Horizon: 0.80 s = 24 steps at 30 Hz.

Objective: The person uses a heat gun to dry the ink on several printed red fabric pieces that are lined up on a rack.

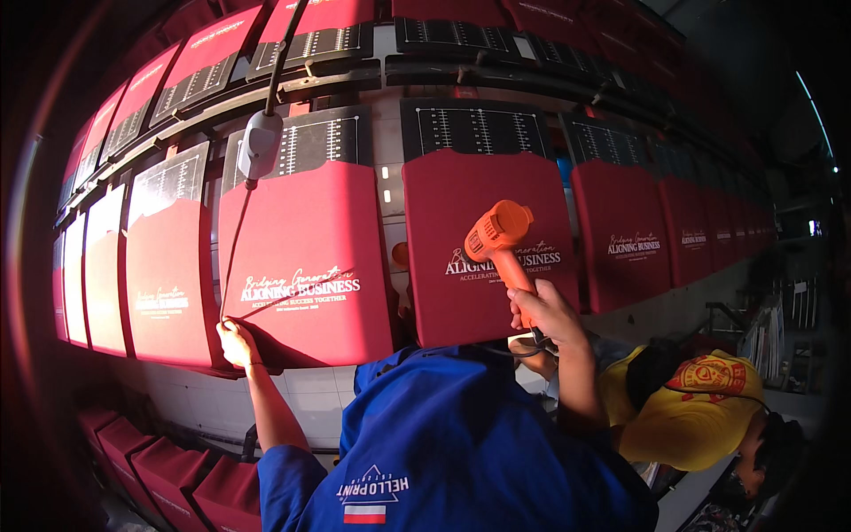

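Observation:
My right hand is closed around the handle of an orange heat gun. The heat gun is above a dark red shirt with white print, partly covering the print. My left hand is at the near left corner of another red shirt, its fingers closed on a thin dark cord. This cord runs up to a hanging white plug connector. Both shirts lie flat over black boards with white ruler markings, which show at the far ends.
More red shirts on boards stretch left and right, with another row beyond a dark rail. Below left, further red-covered boards stand lower. A person in a yellow shirt is close on my right.

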Tool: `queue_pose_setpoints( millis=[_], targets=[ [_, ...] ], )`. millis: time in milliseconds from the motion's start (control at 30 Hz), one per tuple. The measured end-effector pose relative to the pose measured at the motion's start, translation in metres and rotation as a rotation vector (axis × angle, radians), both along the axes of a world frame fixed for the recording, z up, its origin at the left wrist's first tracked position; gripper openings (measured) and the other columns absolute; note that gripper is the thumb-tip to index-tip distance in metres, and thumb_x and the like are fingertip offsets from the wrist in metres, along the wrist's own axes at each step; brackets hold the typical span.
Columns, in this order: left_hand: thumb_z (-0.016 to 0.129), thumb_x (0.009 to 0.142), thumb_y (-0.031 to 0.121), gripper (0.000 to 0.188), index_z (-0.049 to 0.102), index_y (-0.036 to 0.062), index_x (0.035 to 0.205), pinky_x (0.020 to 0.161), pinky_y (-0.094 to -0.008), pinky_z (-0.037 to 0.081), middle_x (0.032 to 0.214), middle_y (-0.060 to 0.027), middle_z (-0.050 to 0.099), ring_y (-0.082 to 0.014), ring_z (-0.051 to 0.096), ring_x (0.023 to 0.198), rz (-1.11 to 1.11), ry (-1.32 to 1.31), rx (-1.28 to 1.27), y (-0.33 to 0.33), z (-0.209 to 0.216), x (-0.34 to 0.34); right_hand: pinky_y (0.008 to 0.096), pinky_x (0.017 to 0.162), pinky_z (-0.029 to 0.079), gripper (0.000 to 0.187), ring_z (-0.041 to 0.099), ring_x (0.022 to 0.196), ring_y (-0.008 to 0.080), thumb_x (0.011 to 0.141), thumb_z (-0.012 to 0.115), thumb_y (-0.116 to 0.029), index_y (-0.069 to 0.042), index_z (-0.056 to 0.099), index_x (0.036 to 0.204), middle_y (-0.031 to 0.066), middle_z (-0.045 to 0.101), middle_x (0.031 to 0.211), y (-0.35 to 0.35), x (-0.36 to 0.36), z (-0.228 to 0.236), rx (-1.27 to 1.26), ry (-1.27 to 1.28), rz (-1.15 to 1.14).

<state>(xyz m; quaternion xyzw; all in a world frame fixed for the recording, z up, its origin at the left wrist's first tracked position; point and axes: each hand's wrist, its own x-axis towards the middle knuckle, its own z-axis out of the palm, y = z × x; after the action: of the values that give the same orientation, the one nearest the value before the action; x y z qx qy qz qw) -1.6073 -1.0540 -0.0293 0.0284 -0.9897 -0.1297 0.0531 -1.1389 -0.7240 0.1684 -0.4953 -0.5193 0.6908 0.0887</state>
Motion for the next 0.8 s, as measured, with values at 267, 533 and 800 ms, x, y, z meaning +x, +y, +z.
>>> queue_pose_setpoints(
  millis=[267,533,800],
  targets=[
    [0.035,0.097,0.047,0.044,0.058,0.0102,0.103,0.069,-0.0516,0.050,0.089,-0.0174,0.068,-0.0424,0.064,0.078,-0.009,0.023,-0.006,-0.006,-0.008,-0.003,0.0251,0.054,0.048,0.027,0.060,0.060,0.0115,0.089,0.063,-0.025,0.000,0.055,0.091,0.0037,0.057,0.073,-0.006,-0.010,0.001,-0.032,-0.018,0.090],
    [0.035,0.097,0.047,0.044,0.057,0.0106,0.107,0.071,-0.0517,0.050,0.092,-0.0179,0.068,-0.0428,0.064,0.081,0.002,0.020,-0.013,-0.006,-0.007,-0.003,0.0258,0.054,0.048,0.026,0.060,0.059,0.0122,0.089,0.063,-0.025,0.001,0.055,0.090,0.0042,0.057,0.073,-0.012,-0.016,-0.003,-0.006,0.001,0.115],
    [0.034,0.096,0.049,0.045,0.057,0.0122,0.108,0.072,-0.0515,0.050,0.093,-0.0173,0.068,-0.0427,0.064,0.082,0.009,0.016,-0.017,-0.002,-0.005,-0.003,0.0269,0.056,0.049,0.026,0.060,0.059,0.0129,0.090,0.062,-0.026,-0.001,0.055,0.090,0.0038,0.057,0.072,0.001,-0.023,-0.016,0.062,0.030,0.048]
  ],
)
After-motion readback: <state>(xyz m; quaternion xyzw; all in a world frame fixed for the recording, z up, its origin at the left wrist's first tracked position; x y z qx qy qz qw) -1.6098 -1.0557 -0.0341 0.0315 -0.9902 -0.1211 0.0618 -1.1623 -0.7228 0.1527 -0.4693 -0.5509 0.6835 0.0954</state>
